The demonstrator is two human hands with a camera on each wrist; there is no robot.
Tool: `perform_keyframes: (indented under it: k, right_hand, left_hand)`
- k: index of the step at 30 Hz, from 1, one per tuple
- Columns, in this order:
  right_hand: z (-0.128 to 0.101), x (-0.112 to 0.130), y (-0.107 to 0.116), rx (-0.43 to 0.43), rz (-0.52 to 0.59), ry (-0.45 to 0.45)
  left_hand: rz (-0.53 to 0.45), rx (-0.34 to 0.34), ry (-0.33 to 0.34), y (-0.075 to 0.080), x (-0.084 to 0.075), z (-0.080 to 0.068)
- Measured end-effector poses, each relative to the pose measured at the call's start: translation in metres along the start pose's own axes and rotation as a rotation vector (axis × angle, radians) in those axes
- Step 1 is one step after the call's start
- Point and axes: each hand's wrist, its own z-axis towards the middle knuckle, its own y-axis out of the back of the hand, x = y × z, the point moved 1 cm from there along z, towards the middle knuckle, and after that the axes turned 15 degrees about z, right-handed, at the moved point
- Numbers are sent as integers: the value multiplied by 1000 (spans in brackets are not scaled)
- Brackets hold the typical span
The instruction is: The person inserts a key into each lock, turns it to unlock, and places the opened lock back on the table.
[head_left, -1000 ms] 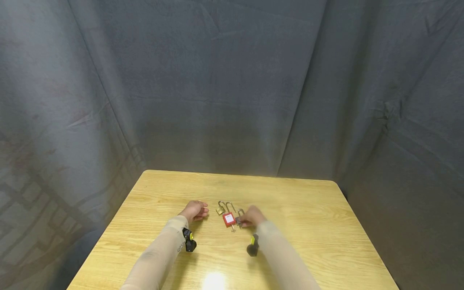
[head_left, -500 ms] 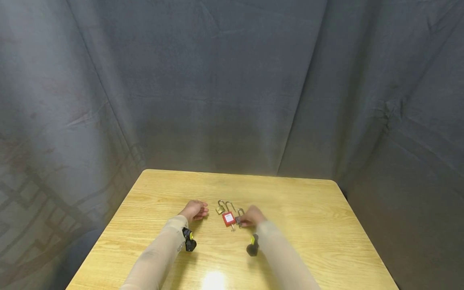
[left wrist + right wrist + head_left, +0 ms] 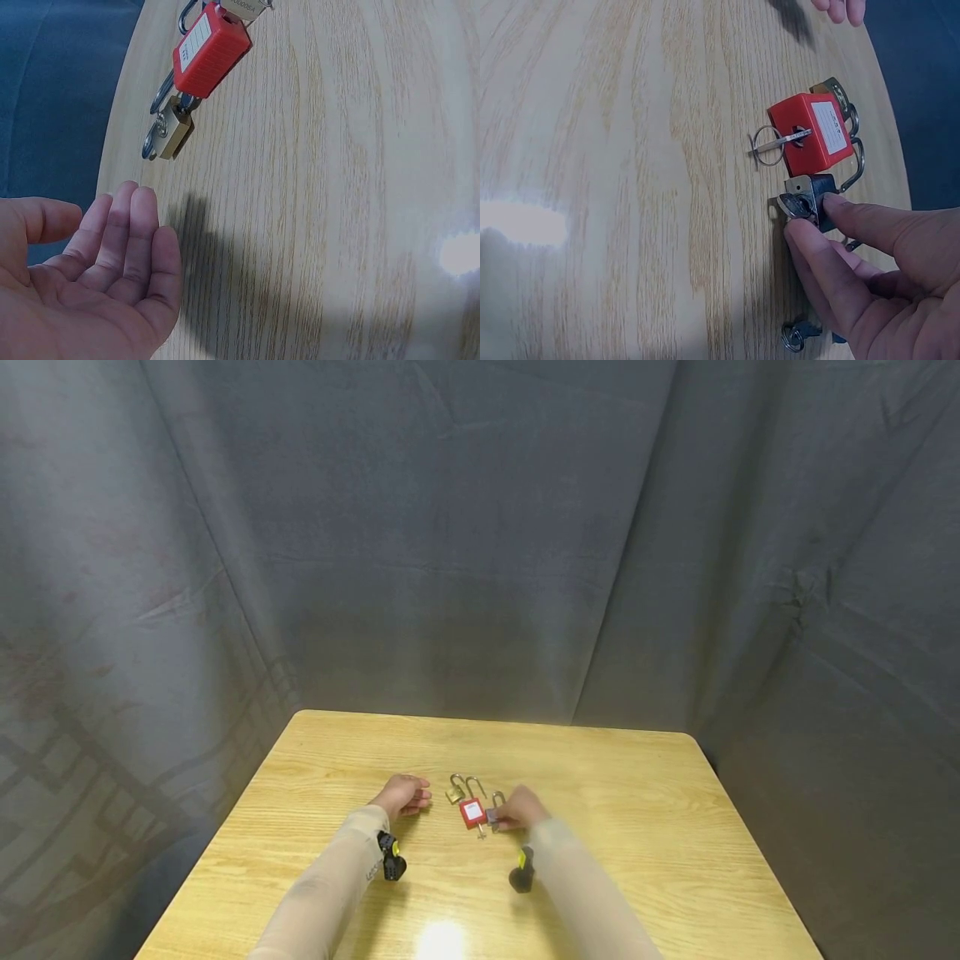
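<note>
Fingers (image 3: 832, 259) around grey padlock (image 3: 819, 204)

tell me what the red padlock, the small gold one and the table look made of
Red padlock: body looks like matte plastic, flat even colour with a white label; its shackle is shiny metal. Gold padlock: likely brass, from its yellowish metallic sheen. Table: pale wood or wood-look laminate, with visible grain and a glossy glare spot.
</note>
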Motion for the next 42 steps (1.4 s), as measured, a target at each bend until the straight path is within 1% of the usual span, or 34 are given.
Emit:
perform_keyframes:
  k: [8,17,21,30,37,42]
  right_hand:
    - [-1,-1,-1,-1,-3,35]
    - [-1,1,-3,-25,-16,40]
    - [-2,4,-4,-30,-23,44]
    - [-3,4,-5,-31,-9,40]
    - [-3,3,-4,-31,-10,58]
    - [-2,-1,-3,-9,-20,73]
  left_hand:
    - [4,-7,6,0,-1,-1]
    - [20,2,-6,-1,2,0]
    - [22,3,-1,0,2,0]
    - [9,6,6,1,0,1]
    - [7,1,7,0,0,-1]
    - [14,0,5,-1,0,-2]
